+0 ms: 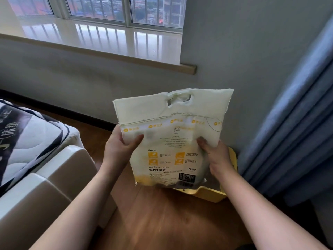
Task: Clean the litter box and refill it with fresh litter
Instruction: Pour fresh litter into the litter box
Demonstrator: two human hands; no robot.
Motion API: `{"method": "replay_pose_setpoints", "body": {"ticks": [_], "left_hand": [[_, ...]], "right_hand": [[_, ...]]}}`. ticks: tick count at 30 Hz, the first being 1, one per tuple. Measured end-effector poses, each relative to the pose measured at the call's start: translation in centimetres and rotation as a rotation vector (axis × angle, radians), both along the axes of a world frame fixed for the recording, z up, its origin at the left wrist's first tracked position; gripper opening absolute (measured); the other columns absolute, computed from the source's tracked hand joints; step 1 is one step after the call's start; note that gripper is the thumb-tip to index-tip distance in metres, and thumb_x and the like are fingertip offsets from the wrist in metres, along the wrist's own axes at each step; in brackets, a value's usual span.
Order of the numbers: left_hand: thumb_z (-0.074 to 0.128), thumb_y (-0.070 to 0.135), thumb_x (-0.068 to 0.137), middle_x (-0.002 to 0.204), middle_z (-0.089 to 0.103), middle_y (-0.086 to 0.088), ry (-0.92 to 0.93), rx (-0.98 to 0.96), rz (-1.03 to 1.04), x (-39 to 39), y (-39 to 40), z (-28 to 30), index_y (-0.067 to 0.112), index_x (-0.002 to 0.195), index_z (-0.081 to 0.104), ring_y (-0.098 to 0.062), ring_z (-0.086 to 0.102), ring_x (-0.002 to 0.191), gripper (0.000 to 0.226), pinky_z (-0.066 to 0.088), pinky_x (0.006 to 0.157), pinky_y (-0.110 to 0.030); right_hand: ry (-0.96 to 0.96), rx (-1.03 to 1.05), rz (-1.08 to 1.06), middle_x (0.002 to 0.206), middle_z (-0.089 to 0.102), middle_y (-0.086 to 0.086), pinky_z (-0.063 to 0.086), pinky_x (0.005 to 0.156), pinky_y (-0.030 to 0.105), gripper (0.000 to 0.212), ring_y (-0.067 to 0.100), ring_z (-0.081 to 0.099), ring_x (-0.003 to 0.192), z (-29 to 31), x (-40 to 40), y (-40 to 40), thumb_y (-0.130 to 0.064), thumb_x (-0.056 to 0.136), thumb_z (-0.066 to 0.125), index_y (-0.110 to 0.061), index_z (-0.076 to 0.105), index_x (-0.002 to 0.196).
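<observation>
Both hands hold the bentonite cat litter bag [171, 138] upright in mid-air. Left hand [120, 147] pinches the bag's left edge just below the stitched seam, thumb on the printed face. Right hand [216, 157] grips the right side, fingers pressed into the front panel. The bag hangs directly above the yellow litter box [207, 193], which sits on the floor in the corner; only its near rim and right wall show, the rest hidden behind the bag.

Progress, as a judgement: this looks like the refill stage. The top seam with its thread appears intact (the handle cut-out above it is crumpled), so the bag seems unopened and no pouring has begun. Whether the box has been emptied and cleaned cannot be told; its inside is not visible.

Surroundings: brown wood-look floor [162, 219]; grey wall [234, 51] under a window with a glossy sill [108, 38]; blue curtain [292, 123] to the right; mattress [27, 134] on a pale bed frame [59, 177] to the left.
</observation>
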State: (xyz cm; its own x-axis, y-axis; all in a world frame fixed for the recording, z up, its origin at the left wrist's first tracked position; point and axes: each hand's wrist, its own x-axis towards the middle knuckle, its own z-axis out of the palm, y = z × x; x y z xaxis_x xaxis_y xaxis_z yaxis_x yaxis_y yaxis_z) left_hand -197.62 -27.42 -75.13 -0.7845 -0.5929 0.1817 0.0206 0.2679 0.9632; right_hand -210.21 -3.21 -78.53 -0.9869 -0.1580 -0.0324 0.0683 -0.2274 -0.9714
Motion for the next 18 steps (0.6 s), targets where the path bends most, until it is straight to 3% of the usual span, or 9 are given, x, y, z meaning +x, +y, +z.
{"method": "replay_pose_setpoints", "body": {"ticks": [4,7,10,13,15,17,18], "left_hand": [[0.08,0.051,0.068,0.112,0.06,0.008,0.178,-0.372,0.16,0.4,-0.8,4.5,0.023,0.122,0.048,-0.007,0.06,0.102,0.069,0.048,0.087,-0.02],[0.08,0.053,0.07,0.131,0.05,0.0,0.213,-0.648,0.202,0.7,-0.4,7.7,0.021,0.135,0.042,-0.015,0.048,0.12,0.082,0.037,0.102,-0.031],[0.077,0.057,0.067,0.141,0.045,-0.004,0.07,-0.921,0.126,-0.2,-0.3,9.7,0.023,0.141,0.04,-0.022,0.037,0.134,0.089,0.023,0.112,-0.039],[0.08,0.06,0.062,0.14,0.048,-0.001,-0.244,-1.02,-0.046,-1.8,-1.0,11.1,0.027,0.141,0.038,-0.022,0.039,0.135,0.096,0.018,0.117,-0.036],[0.08,0.058,0.065,0.124,0.06,0.001,-0.445,-1.004,-0.091,-2.6,-1.3,11.8,0.029,0.131,0.045,-0.024,0.053,0.119,0.08,0.038,0.101,-0.036],[0.076,0.045,0.078,0.097,0.068,0.008,-0.514,-0.949,-0.108,-3.0,-1.6,12.0,0.025,0.102,0.06,-0.02,0.063,0.101,0.036,0.048,0.078,-0.031],[0.073,0.038,0.083,0.083,0.07,0.011,-0.497,-0.891,-0.126,-3.1,-1.7,11.8,0.023,0.086,0.062,-0.017,0.066,0.09,0.019,0.05,0.074,-0.03]], "right_hand": [[0.021,0.033,0.004,0.093,0.074,0.0,0.057,0.062,0.025,0.021,0.014,0.072,0.082,0.0,-0.2,0.0,-0.008,0.083,0.07,-0.016,0.066,0.102],[0.034,0.071,0.036,0.089,0.074,-0.003,0.057,0.065,0.028,0.019,0.012,0.072,0.082,-0.1,-0.1,-0.5,-0.009,0.083,0.07,-0.022,0.066,0.097],[0.032,0.098,0.052,0.093,0.075,-0.001,0.057,0.073,0.038,0.021,0.019,0.071,0.089,-0.1,0.1,-1.0,-0.011,0.083,0.071,-0.02,0.066,0.101],[0.006,0.074,0.076,0.101,0.074,0.005,0.057,0.078,0.045,0.026,0.024,0.071,0.093,-0.2,0.4,-1.3,-0.009,0.084,0.07,-0.018,0.064,0.108],[-0.002,0.076,0.094,0.099,0.074,0.005,0.057,0.077,0.046,0.024,0.025,0.071,0.092,0.1,0.5,-1.4,-0.008,0.085,0.068,-0.019,0.065,0.106],[-0.012,0.069,0.107,0.098,0.074,0.005,0.057,0.076,0.046,0.024,0.026,0.071,0.091,0.2,0.4,-1.3,-0.006,0.085,0.068,-0.019,0.065,0.105],[-0.017,0.067,0.112,0.098,0.074,0.005,0.057,0.076,0.046,0.024,0.026,0.071,0.091,0.3,0.5,-1.3,-0.006,0.085,0.068,-0.019,0.064,0.105]]}}
